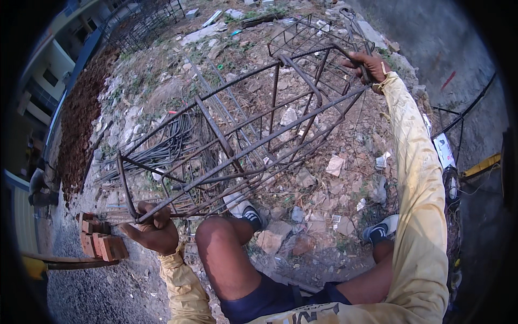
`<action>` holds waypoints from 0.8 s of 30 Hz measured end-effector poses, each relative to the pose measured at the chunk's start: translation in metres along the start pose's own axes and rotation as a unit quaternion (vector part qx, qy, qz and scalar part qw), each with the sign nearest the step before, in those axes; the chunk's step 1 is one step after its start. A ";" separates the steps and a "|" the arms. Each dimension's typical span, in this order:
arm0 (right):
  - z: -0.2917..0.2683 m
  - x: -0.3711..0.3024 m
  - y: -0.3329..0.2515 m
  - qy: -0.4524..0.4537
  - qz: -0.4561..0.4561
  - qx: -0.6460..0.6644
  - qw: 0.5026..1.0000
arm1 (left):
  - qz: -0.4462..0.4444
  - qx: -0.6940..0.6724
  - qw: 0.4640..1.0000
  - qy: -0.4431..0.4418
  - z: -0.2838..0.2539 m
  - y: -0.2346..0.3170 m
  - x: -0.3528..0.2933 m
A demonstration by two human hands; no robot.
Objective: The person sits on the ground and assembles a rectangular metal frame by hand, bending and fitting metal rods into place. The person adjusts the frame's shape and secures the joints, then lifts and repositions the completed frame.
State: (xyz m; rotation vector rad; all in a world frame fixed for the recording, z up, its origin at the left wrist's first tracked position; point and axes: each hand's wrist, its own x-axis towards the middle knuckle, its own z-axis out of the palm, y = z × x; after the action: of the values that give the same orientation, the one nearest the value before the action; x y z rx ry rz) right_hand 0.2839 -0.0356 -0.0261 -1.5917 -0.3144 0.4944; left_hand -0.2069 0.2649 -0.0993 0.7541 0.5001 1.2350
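A long rebar cage (237,155) of brown steel bars and bent square stirrups slants across the view, raised in front of my legs. My left hand (154,232) is closed around its near left corner, where a long bar meets the end stirrup; the thumb points out to the left. At the upper right, with that arm stretched far out, my right hand (372,67) grips the other end, fingers wrapped about a stirrup. Its palm side is hidden.
A second rebar cage (310,32) lies on the rubble behind. Coiled dark rods (175,132) are on the ground at left. Red bricks (102,243) are stacked beside my left forearm. Broken stones (274,236) lie around my feet, and a reddish soil heap (81,119) runs along the left.
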 end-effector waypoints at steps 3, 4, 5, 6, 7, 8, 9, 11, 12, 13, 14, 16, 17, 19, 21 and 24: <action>-0.020 -0.030 0.015 0.049 -0.033 0.009 0.998 | 0.010 -0.009 0.999 -0.032 -0.010 0.005 -0.009; -0.019 -0.049 0.019 0.070 -0.045 0.026 0.996 | 0.009 -0.007 1.000 -0.027 -0.009 0.009 -0.013; -0.020 -0.070 0.023 0.082 -0.040 0.013 0.996 | 0.007 -0.005 1.000 -0.022 -0.008 0.015 -0.016; -0.023 -0.096 0.021 0.097 -0.038 -0.004 0.995 | 0.004 -0.009 1.000 -0.018 -0.009 0.019 -0.020; -0.021 -0.117 0.022 0.092 -0.086 0.000 0.992 | 0.010 -0.002 0.998 -0.062 -0.014 0.024 -0.022; -0.014 -0.149 0.014 0.098 -0.090 0.012 0.991 | 0.008 0.001 0.998 -0.065 -0.020 0.028 -0.025; -0.003 -0.176 0.010 0.098 -0.093 0.029 0.990 | 0.011 0.010 0.998 -0.067 -0.030 0.036 -0.028; -0.008 -0.210 0.019 0.147 -0.093 0.047 0.984 | 0.027 -0.001 0.995 -0.091 -0.033 0.048 -0.034; 0.011 -0.238 0.010 0.191 -0.107 0.027 0.975 | 0.021 -0.015 0.997 -0.071 -0.038 0.052 -0.032; 0.020 -0.261 0.005 0.216 -0.093 0.042 0.971 | 0.013 -0.029 0.998 -0.050 -0.048 0.054 -0.025; 0.029 -0.284 0.000 0.243 -0.079 0.057 0.965 | 0.005 -0.042 0.999 -0.033 -0.054 0.055 -0.019; 0.018 -0.312 0.022 0.265 -0.096 0.026 0.959 | -0.004 -0.047 0.997 -0.067 -0.048 0.059 -0.012; 0.019 -0.327 0.031 0.282 -0.095 0.053 0.953 | -0.009 -0.050 0.995 -0.085 -0.042 0.060 -0.008; 0.015 -0.367 0.053 0.335 -0.074 0.068 0.937 | -0.053 -0.045 0.980 -0.189 -0.029 0.055 -0.007; 0.007 -0.408 0.084 0.403 -0.054 0.077 0.911 | -0.038 -0.043 0.983 -0.173 -0.001 0.038 -0.001; 0.013 -0.457 0.101 0.495 -0.032 0.125 0.859 | -0.038 -0.054 0.947 -0.314 0.044 0.011 0.007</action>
State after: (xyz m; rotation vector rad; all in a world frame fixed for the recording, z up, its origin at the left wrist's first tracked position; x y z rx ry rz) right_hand -0.1271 -0.2546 -0.0702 -1.3767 0.4682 -0.3622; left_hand -0.1814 0.2629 -0.0614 0.9708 -0.0641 0.8754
